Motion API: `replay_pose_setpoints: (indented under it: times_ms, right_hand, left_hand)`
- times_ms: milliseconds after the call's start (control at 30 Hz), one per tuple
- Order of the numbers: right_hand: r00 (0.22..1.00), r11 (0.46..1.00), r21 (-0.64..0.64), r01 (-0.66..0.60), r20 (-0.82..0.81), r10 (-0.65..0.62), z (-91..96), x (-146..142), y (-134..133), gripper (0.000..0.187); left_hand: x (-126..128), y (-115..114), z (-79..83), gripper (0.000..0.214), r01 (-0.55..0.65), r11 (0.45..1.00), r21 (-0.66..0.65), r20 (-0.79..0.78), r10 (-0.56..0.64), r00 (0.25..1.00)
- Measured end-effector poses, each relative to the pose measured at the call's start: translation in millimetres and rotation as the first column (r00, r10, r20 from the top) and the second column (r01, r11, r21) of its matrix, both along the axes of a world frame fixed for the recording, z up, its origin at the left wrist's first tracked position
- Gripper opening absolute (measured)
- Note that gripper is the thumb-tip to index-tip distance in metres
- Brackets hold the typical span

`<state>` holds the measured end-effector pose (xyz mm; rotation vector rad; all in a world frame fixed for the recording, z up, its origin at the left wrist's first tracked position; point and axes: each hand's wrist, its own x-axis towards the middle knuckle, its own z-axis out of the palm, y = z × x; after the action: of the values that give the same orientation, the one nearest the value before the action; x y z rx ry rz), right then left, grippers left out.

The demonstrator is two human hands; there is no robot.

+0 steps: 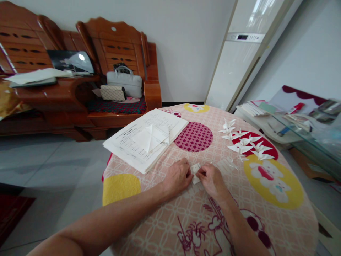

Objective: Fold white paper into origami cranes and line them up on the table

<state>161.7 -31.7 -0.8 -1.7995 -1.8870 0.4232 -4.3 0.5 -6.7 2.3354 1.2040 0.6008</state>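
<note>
A small folded piece of white paper (196, 168) lies on the patterned tablecloth between my two hands. My left hand (178, 174) is closed, its fingertips at the paper's left edge. From the other side my right hand (212, 177) pinches the paper with thumb and forefinger. Beyond them, to the left, a stack of printed sheets (128, 142) carries a creased square of white paper (154, 137). Several white paper cranes (243, 142) stand grouped at the far right of the table.
The round table (160, 227) has a pink cloth with coloured circles. Behind it stands a wooden chair (117, 46) with a grey bag (128, 81) and a quilted purse (113, 92). On the right is a glass-topped stand (301, 131) with papers and other items.
</note>
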Motion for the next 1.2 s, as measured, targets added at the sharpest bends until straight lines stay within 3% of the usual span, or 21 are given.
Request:
replay_pose_setpoints:
  times_ms: [67,167,233,367,500,767,1000,1200]
  right_hand:
    - [1.000,1.000,-0.005,0.005,0.003,-0.004,-0.1,0,0,0.018]
    - [1.000,1.000,-0.010,-0.002,-0.007,0.002,-0.9,0,1,0.016]
    - [1.000,1.000,-0.012,-0.007,-0.020,0.007,-0.9,0,0,0.015]
    - [0.999,1.000,0.007,-0.026,-0.039,0.026,3.2,2,-2,0.014]
    - [0.984,0.996,-0.004,-0.092,-0.154,0.091,8.5,12,-5,0.018]
    - [0.977,0.994,-0.063,-0.086,-0.202,0.072,7.7,37,-9,0.020]
    - [0.952,0.984,-0.146,-0.105,-0.299,0.057,13.8,42,-12,0.018]
    - [0.986,0.977,-0.204,-0.067,-0.164,0.034,13.5,35,-12,0.013]
  left_hand:
    - [-1,0,0.4,0.002,0.039,0.998,0.042,0.046,-0.041,0.998]
    - [-2,0,-0.3,0.025,0.162,0.981,0.107,0.133,-0.175,0.976]
    - [-1,2,-2.2,0.028,0.245,0.963,0.108,0.156,-0.260,0.953]
    - [-2,7,-6.1,0.019,0.328,0.942,0.064,0.147,-0.334,0.931]
    - [-4,10,-5.2,0.019,0.384,0.918,0.101,0.088,-0.393,0.915]
    - [-6,10,-4.2,0.026,0.407,0.901,0.151,0.018,-0.414,0.910]
    - [-6,11,-5.1,0.027,0.406,0.901,0.152,0.008,-0.412,0.911]
    - [-6,11,-5.9,0.026,0.416,0.893,0.169,-0.009,-0.421,0.907]
